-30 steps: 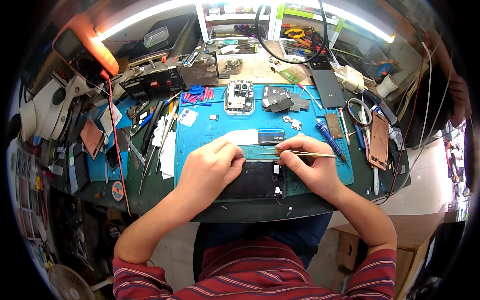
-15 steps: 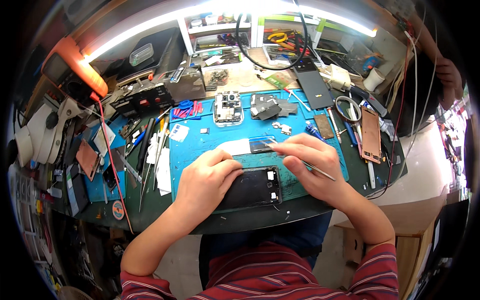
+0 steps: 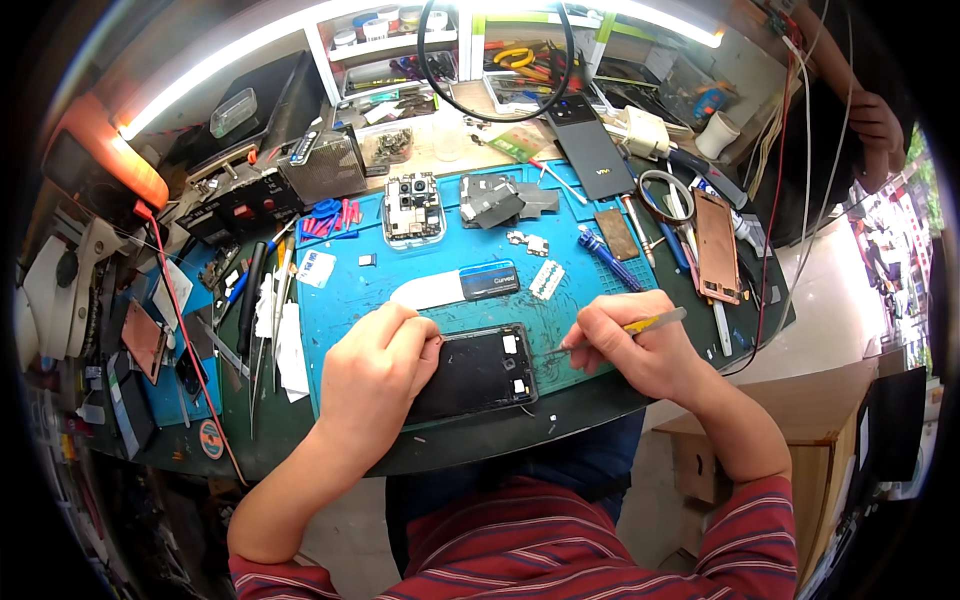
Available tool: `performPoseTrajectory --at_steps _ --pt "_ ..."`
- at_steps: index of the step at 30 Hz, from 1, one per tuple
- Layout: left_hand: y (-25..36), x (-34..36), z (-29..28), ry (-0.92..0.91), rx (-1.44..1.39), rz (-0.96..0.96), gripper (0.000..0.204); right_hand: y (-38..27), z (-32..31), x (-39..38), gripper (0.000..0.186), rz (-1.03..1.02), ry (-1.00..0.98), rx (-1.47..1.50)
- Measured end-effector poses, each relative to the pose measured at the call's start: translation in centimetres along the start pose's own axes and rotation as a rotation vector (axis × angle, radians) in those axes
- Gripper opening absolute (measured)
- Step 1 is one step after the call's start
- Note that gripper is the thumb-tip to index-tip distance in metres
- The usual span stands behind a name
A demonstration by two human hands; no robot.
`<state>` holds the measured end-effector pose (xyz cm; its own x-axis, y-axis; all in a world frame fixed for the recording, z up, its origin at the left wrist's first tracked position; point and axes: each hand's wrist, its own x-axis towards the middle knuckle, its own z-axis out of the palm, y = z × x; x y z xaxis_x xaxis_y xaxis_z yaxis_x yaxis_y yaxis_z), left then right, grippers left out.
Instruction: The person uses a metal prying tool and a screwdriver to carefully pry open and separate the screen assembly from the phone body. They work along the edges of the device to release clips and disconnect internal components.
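Note:
A dark phone screen assembly (image 3: 470,370) lies flat near the mat's front edge, with small white patches at its right end. My left hand (image 3: 375,370) is closed over its left end, fingertips pinched at the upper edge; the hand hides that end. In my right hand (image 3: 635,340), just right of the phone, are slim metal tweezers (image 3: 655,320), their yellowish rear end pointing up and right. The fine tip is toward the phone, apart from it. Beyond the phone lies a flat pry card (image 3: 490,281) with a white end. Beside it is a perforated silvery-white blade (image 3: 546,280).
Farther back on the blue mat (image 3: 350,290) sit an opened phone with bared circuit board (image 3: 412,210) and grey sheet parts (image 3: 495,200). A blue screwdriver (image 3: 608,260) and a copper-coloured phone frame (image 3: 716,245) lie right. An orange multimeter (image 3: 105,165) stands left.
My right hand has drawn back from the pry card toward the right and nearer me, uncovering the blade. My left hand stays on the phone. The whole view has shifted slightly.

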<state>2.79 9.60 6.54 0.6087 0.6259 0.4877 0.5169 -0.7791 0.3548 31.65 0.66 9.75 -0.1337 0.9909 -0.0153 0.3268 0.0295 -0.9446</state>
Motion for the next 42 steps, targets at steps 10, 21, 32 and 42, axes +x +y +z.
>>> performPoseTrajectory --at_steps 10,21,32,42 --pt "-0.8 -0.3 -1.0 -0.07 -0.135 -0.122 0.009 -1.8 3.6 0.4 0.034 -0.012 -0.296 0.142" --pt "-0.9 -0.6 -1.9 -0.164 -0.428 -0.399 0.006 0.0 6.9 3.8 0.02 -0.195 0.144 -0.011" --pt "-0.8 -0.8 -2.0 -0.085 -0.54 -0.459 0.01 -0.7 9.1 5.5 0.022 -0.141 0.073 -0.052" --pt "-1.6 -1.0 -3.0 -0.111 -0.032 -0.15 0.014 0.1 8.9 5.4 0.022 -0.144 0.053 0.062"
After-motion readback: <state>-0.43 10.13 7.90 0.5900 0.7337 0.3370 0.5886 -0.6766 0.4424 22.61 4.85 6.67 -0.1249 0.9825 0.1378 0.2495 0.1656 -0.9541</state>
